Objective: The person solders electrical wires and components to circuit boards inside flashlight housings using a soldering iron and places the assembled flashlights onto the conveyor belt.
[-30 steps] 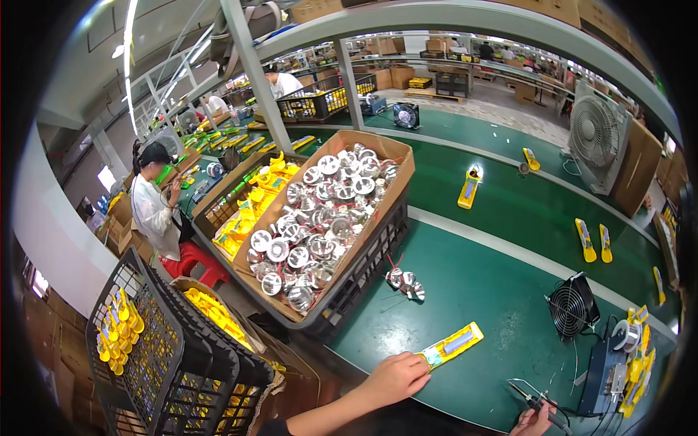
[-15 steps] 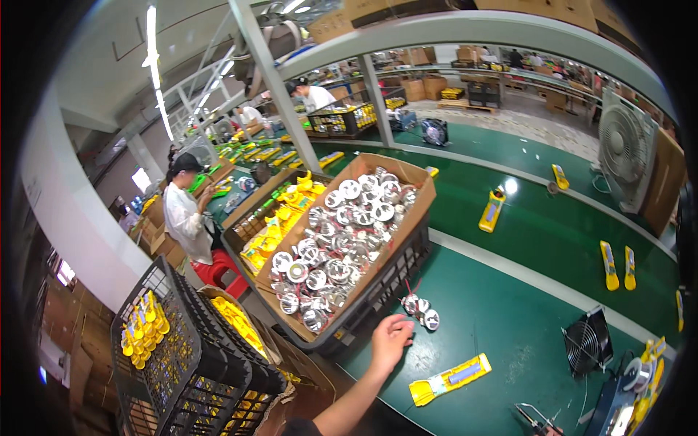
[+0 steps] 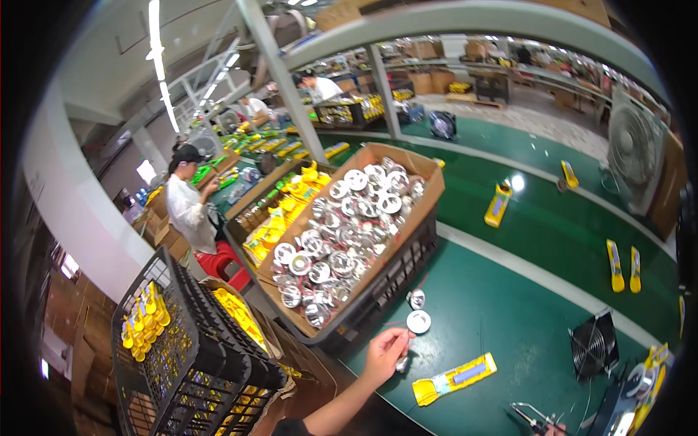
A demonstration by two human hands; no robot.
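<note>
My left hand [image 3: 384,354] is closed in a pinch over the near left part of the green bench. A small silver lamp reflector [image 3: 402,363] hangs just under its fingertips, apparently by its thin wires. Two more reflectors lie close beyond the fingers, one with a white face [image 3: 419,321] and a smaller one [image 3: 416,298]. To the right of this hand rests an opened yellow flashlight body [image 3: 454,379] with a bluish cell inside. At the lower edge, my right hand [image 3: 555,430] barely shows, closed around what looks like a soldering iron [image 3: 534,419].
A cardboard box [image 3: 429,190] full of reflectors sits on a black crate beside yellow housings. Black crates [image 3: 196,356] stand at left. A small black fan [image 3: 592,345] is at right. Yellow bodies lie along the green conveyor [image 3: 538,232]. A co-worker [image 3: 190,203] sits far left.
My left hand has drawn slightly nearer and its fingers have closed on a reflector. The clustered reflectors are now spread apart. A bit of my right hand has come into view.
</note>
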